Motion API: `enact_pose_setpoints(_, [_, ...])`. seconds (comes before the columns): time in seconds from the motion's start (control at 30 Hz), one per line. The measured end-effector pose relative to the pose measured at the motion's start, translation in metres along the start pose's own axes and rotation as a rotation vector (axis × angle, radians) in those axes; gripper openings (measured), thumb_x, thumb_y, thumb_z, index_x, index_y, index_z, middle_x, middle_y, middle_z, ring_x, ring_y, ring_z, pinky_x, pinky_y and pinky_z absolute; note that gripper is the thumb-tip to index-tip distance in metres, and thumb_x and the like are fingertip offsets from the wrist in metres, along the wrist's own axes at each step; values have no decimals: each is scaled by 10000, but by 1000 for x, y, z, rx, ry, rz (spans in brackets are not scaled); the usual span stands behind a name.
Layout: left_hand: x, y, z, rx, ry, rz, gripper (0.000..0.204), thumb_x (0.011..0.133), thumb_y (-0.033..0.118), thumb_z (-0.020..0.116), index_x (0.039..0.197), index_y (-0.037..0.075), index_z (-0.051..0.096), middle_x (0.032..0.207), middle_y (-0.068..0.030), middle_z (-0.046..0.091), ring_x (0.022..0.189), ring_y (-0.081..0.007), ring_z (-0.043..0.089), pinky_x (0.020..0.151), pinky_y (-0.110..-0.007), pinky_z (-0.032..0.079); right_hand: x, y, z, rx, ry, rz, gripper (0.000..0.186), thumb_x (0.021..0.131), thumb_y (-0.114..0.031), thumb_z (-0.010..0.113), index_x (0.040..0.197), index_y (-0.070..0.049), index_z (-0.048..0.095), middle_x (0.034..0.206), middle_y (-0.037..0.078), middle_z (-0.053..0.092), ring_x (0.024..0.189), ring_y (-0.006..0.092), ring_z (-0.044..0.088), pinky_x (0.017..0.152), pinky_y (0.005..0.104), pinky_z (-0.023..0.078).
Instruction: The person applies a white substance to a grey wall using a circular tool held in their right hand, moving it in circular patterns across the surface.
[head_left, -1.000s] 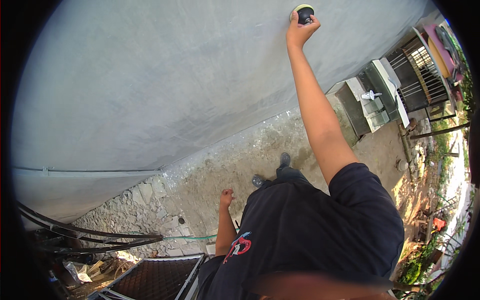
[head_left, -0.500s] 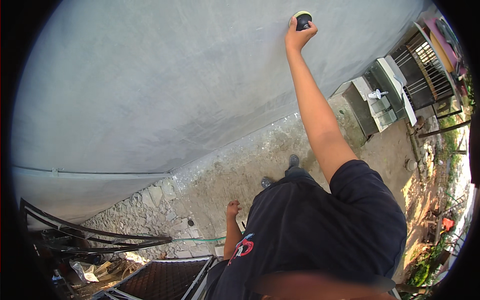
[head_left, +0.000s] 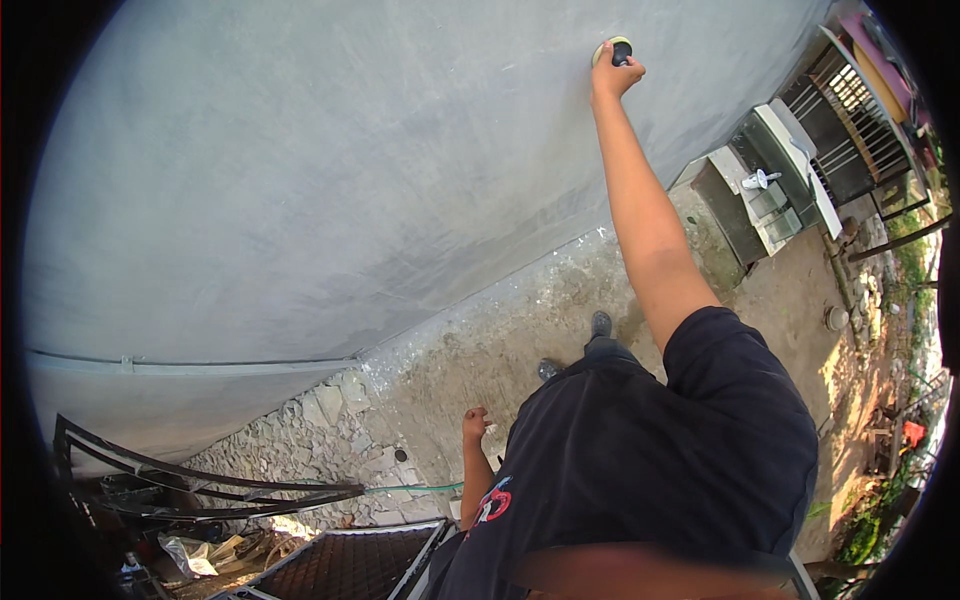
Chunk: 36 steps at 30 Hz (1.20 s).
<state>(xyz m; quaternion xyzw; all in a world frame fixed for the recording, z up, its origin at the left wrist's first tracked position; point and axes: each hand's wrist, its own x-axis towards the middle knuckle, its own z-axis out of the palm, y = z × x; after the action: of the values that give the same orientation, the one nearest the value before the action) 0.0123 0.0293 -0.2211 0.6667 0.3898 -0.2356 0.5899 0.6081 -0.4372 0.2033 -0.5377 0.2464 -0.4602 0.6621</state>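
My right hand [head_left: 620, 72] is up at the grey wall [head_left: 330, 180], closed round a black, round hand pad [head_left: 621, 50] with a pale yellow rim, which is against the surface. The arm stretches up from my dark T-shirt. My left hand [head_left: 476, 421] hangs low beside my body, above the concrete ground [head_left: 470, 350], fingers curled; whether anything small is in them I cannot make out. My shoes [head_left: 601, 324] show at the foot of the wall.
A sink unit [head_left: 750, 200] and barred cage [head_left: 840, 130] stand along the wall at right. Broken rubble [head_left: 300, 430], a green hose [head_left: 420, 488], a black curved metal frame [head_left: 200, 475] and a mesh panel [head_left: 350, 560] lie at lower left. A bucket [head_left: 836, 318] sits at right.
The view has shifted, with floor and wall sliding right and down in the picture. My right hand and pad appear slightly lower and further right; both hands keep their curled grip.
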Motion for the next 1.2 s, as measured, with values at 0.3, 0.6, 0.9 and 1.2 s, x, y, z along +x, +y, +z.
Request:
enact_pose_setpoints(0.3, [-31,-21,-16,7,63,-67,390,1002,357,649,1054,-28,635,1034,-129,696,783,-245,712,646,-351,601,-19,11,-1,-122,-29,-49,636,986,-270,661,1411,-18,260,1408,266,275,1209,416,507,996,465,514])
enact_pose_setpoints(0.6, [-17,51,14,30,56,74,370,1006,371,639,1092,11,638,1055,-99,720,765,-192,720,572,-310,511,46,11,-12,-147,-28,35,635,996,-249,634,1451,-34,246,1406,286,292,1162,454,540,967,489,529])
enact_pose_setpoints(0.9, [5,126,74,161,-58,281,361,1031,308,612,1076,-49,618,1040,-127,699,771,-196,687,683,-331,607,39,37,-33,-209,-57,-308,608,955,-209,705,1441,-56,374,1439,250,390,1292,421,487,1101,475,418])
enact_pose_setpoints(1.2, [-5,94,109,145,26,80,393,1010,370,645,1097,-12,629,1043,-131,711,715,-224,702,599,-353,576,70,40,-53,-178,-63,-208,595,965,-224,692,1468,-94,403,1482,226,405,1375,398,443,1114,473,414])
